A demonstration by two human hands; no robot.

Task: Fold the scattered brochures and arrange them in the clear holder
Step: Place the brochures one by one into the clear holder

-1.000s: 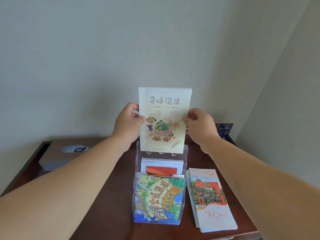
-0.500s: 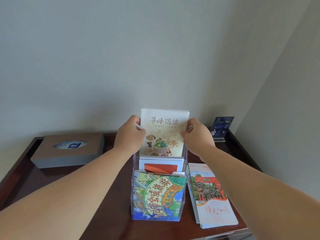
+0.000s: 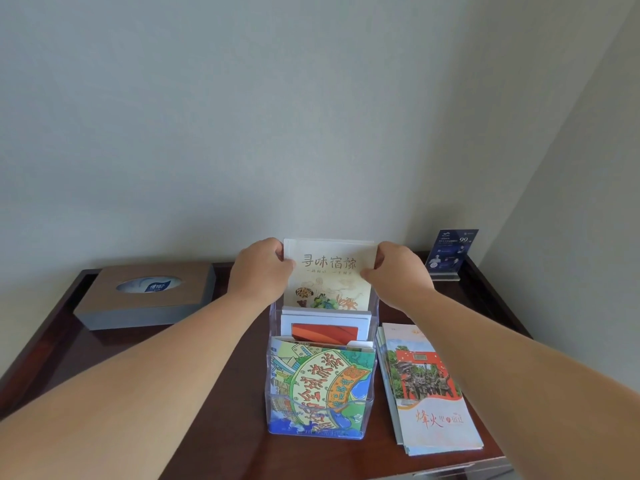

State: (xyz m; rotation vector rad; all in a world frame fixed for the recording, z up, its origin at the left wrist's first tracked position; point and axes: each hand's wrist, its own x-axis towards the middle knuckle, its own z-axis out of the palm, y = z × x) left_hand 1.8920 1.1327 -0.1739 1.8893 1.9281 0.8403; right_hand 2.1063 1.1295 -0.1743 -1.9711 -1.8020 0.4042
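The clear holder (image 3: 276, 315) is standing near the surface's (image 3: 225, 452) front edge, carrying a cream brochure (image 3: 329, 271) upright in its rear tier, an orange-and-white brochure (image 3: 323, 332) mid-tier, and a colourful brochure (image 3: 318, 379) in front. A folded stack (image 3: 429, 393) is lying flat just beside it, toward the front right corner.

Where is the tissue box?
In the head view, the tissue box sits at the back left of the table, left of the clear holder and the left hand.

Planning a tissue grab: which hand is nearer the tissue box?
Left. The left hand is right of the tissue box; the right hand is farther right, across the brochure.
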